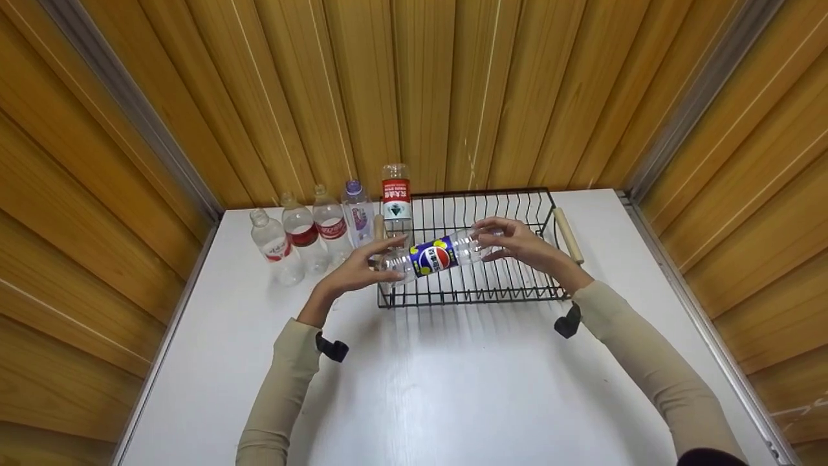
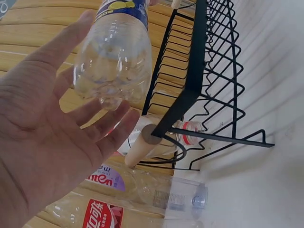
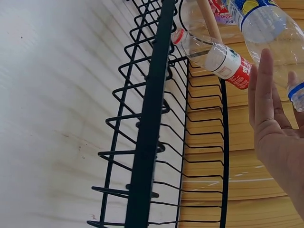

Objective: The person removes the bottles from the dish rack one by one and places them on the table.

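Holds Pepsi bottle (image 1: 435, 257) aslant above black wire basket (image 3: 152, 118), with fingers of left hand (image 1: 359, 267) half-curled round base and of right hand (image 1: 525, 246) round neck, seemingly steadying both ends; includes inverted Nongfu Spring bottle (image 1: 396, 193) in basket's left end, presumably wire-propped.

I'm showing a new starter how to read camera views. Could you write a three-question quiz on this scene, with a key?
1. In the head view, how many bottles stand on the white table to the left of the wire basket?
2. True or false: the Pepsi bottle stands upright on the table.
3. Which hand is at the Pepsi bottle's neck end?

Key:
1. Four.
2. False; it is held tilted, off the table.
3. The right hand; the left hand is at the base end.
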A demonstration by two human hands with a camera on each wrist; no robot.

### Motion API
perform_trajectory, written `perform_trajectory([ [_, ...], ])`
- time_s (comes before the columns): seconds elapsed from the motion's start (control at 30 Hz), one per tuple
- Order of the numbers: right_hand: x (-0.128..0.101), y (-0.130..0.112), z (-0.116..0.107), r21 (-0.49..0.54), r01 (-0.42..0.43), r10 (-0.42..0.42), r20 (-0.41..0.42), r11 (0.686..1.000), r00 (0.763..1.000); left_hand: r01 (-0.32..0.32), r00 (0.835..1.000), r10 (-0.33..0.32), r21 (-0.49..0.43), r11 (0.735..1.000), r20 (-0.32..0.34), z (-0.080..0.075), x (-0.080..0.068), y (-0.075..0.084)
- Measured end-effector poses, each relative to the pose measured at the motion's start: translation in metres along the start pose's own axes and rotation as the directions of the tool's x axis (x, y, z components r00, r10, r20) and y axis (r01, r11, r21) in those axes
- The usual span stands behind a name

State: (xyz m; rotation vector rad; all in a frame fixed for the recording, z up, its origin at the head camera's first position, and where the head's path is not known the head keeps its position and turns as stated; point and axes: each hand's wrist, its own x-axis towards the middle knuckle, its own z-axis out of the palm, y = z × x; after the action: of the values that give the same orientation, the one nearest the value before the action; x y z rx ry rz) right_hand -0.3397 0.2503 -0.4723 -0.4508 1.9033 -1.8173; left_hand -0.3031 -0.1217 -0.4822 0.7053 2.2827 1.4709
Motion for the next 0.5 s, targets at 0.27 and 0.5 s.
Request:
perform_trajectory([
  [0.27, -0.002, -0.006, 0.000, -0.006, -0.002, 0.002, 0.027, 1.000, 1.000, -0.049, 0.994, 0.049, -0.002, 0.999, 0.101, 0.003, 0.001, 0.008],
  [0.5, -0.005, -0.009, -0.002, -0.051, 0.000, 0.003, 0.053, 0.999, 0.999, -0.037, 0.994, 0.034, 0.034, 0.999, 0.103, 0.006, 0.000, 0.012],
])
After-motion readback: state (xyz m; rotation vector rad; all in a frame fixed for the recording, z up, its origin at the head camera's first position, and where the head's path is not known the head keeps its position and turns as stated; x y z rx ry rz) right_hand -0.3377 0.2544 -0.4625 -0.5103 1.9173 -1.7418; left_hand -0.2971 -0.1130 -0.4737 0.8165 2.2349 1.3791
